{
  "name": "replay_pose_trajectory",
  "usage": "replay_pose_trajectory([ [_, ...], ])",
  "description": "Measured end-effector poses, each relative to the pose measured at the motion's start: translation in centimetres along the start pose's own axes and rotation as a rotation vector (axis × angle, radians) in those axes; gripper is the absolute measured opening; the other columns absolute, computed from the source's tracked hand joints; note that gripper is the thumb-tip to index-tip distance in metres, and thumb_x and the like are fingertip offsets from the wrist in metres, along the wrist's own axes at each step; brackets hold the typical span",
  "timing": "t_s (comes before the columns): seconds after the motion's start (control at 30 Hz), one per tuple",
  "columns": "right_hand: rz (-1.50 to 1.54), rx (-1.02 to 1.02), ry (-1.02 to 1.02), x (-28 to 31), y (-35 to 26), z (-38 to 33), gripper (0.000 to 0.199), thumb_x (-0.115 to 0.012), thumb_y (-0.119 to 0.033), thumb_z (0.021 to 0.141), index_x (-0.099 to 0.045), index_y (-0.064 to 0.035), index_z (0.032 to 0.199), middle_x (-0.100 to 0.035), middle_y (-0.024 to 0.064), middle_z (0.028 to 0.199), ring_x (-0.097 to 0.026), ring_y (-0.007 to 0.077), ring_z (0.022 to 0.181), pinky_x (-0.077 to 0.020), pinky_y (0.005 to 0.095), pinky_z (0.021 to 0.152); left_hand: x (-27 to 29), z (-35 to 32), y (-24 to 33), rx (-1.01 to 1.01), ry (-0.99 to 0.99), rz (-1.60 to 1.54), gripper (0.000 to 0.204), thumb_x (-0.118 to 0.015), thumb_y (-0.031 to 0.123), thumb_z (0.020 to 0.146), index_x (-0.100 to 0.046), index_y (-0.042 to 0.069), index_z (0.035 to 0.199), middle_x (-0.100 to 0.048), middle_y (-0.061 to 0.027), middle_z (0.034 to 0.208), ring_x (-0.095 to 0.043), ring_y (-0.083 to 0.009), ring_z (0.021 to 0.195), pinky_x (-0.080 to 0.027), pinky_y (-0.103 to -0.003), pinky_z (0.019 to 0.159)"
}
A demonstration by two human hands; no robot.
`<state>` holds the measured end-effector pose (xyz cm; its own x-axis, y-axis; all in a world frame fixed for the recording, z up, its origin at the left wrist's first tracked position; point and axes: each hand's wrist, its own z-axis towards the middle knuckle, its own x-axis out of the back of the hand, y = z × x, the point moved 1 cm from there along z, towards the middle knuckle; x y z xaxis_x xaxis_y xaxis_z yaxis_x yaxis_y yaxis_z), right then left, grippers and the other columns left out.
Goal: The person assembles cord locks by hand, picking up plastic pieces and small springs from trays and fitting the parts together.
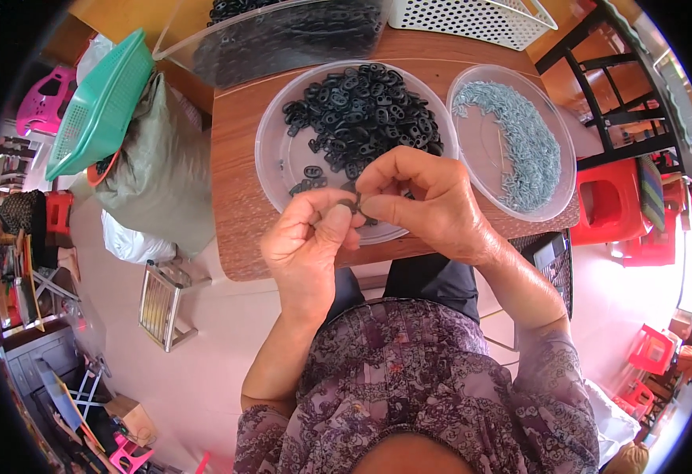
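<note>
Both hands meet over the near rim of a round clear tub (pixel 271 170) that holds a heap of small black oval plastic pieces with holes (pixel 373 107). Between thumb and fingers my left hand (pixel 306 237) pinches one such black plastic piece (pixel 347 204). My right hand (pixel 425 201) is closed in a pinch right against it; whatever its fingertips hold is too small to make out. To the right, touching the first tub, stands a second round clear tub (pixel 480 150) with many small silvery screw-like pins (pixel 531 150) gathered along its far and right sides.
Behind the tubs on the wooden table (pixel 239 158) are a clear bin (pixel 282 47) with more black pieces and a white perforated basket (pixel 472 24). At left, a green basket (pixel 97 110) rests on a grey sack (pixel 164 174); a metal stool (pixel 168 304) stands on the floor. Red stools (pixel 610 201) are at right.
</note>
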<state>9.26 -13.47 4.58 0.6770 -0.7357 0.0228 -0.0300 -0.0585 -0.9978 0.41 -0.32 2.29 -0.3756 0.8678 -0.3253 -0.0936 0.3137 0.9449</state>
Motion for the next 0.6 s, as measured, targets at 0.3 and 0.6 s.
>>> replay_pose_trajectory([
  [0.3,-0.023,0.083,0.047,-0.44,0.57,0.12,0.013,-0.063,-0.003,0.077,-0.058,0.0021,0.088,-0.059,0.0012,0.074,-0.054,0.0051,0.069,-0.0452,0.0208,0.061,0.1,-0.08,-0.32,-0.017,-0.009,0.057,0.013,-0.06,0.01,0.085,-0.058,-0.002,0.091,-0.06,-0.0042,0.076,-0.052,-0.0064,0.062,-0.043,-0.018,0.057],
  [0.6,-0.027,0.059,0.071,-0.92,0.29,-0.04,0.013,-0.062,-0.002,0.077,-0.058,0.0022,0.088,-0.059,0.0017,0.074,-0.054,0.0049,0.069,-0.0452,0.021,0.061,-0.19,-0.1,-0.27,-0.107,0.021,0.213,0.006,-0.056,0.003,0.086,-0.057,-0.002,0.087,-0.058,-0.0018,0.072,-0.049,-0.0062,0.059,-0.04,-0.018,0.054],
])
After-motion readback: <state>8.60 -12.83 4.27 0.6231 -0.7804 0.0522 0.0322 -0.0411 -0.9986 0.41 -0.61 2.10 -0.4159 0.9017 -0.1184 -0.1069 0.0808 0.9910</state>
